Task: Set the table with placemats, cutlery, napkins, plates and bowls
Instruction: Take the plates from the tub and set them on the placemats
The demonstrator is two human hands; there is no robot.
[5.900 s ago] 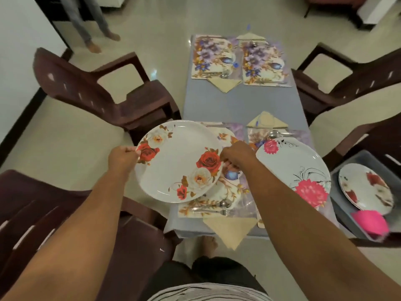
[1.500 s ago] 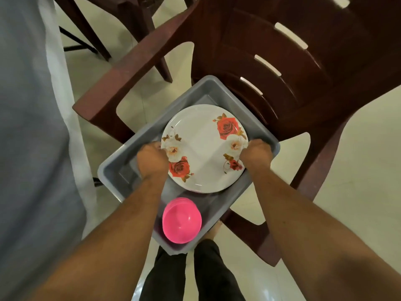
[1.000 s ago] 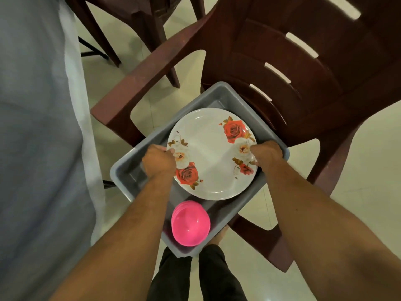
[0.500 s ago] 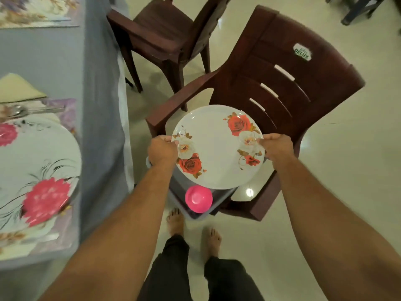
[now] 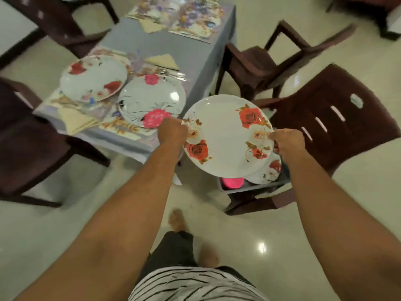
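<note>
Head view: left hand [image 5: 172, 131] and right hand [image 5: 287, 142] still grip the rose plate [image 5: 225, 135], now swung toward the table [image 5: 208, 61].

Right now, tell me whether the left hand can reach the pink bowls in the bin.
Probably not: the left hand grips the rose plate, which overhangs the pink bowls.

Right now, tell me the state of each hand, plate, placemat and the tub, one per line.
Left hand: grips held plate's left rim.
Right hand: grips its right rim.
Held rose plate: in the air, off the table.
Rose plate on table: set on near placemat.
Pink-flower plate: set on near placemat.
Far placemats: no plates.
Grey tub: on chair, holds another plate and pink bowls.
</note>
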